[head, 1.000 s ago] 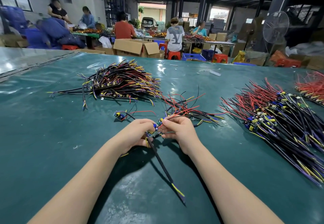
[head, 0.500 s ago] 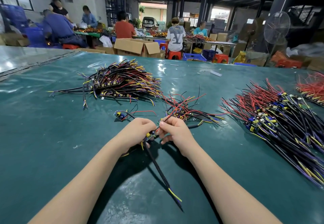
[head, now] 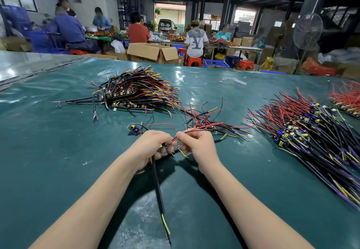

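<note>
Since a second ago the right hand (head: 196, 147) has drawn away from the left hand (head: 152, 148), and a thin red insulated wire (head: 174, 139) now stretches between them. The right thumb and forefinger pinch that wire; the left fingers curl round a small blue-and-yellow circuit module (head: 161, 146), mostly hidden, probably held above the glossy green table mat (head: 58, 171). Its long black sheathed cable (head: 157, 186) trails toward the viewer. It looks light and floppy, with frail solder joints: best held by the board, not the leads

Single head-worn wide-angle view, facing forward-down, close over glossy dark-green bench (head: 48, 171); workshop hall (head: 214, 1) fills upper frame.
</note>
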Tool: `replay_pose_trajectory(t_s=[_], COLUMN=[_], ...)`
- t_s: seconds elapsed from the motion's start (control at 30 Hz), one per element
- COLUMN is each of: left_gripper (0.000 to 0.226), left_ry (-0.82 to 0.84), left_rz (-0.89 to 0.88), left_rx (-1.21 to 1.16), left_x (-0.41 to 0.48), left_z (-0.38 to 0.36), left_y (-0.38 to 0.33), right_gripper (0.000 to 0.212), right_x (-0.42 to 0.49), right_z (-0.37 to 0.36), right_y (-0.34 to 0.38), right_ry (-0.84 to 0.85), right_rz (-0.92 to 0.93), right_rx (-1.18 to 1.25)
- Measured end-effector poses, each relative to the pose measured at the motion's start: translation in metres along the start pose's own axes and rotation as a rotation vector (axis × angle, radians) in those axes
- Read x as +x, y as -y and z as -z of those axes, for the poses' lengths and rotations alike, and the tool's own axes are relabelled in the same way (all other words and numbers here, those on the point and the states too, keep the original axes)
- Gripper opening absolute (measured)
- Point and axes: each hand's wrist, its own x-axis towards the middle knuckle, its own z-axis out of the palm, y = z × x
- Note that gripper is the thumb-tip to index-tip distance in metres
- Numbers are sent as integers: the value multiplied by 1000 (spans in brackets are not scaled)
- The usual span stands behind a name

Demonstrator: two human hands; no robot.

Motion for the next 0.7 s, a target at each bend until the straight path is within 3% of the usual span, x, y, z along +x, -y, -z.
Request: replay_pose_trajectory(t_s=[0.27,0.43,0.7], left_gripper=[27,24,24], left_ry=[3,68,21], left_rz=[-163,-217,-174], left_rx=[245,215,188], left_x=[-1,-2,-1], left_z=[6,3,8], left_y=[1,2,2], right_gripper=[35,35,26], right_x=[2,4,5], right_z=[4,12,13], right_y=[2,6,2], right_ry=[12,51,-31], right_rz=[-105,-263,-157], right_rx=[10,73,77])
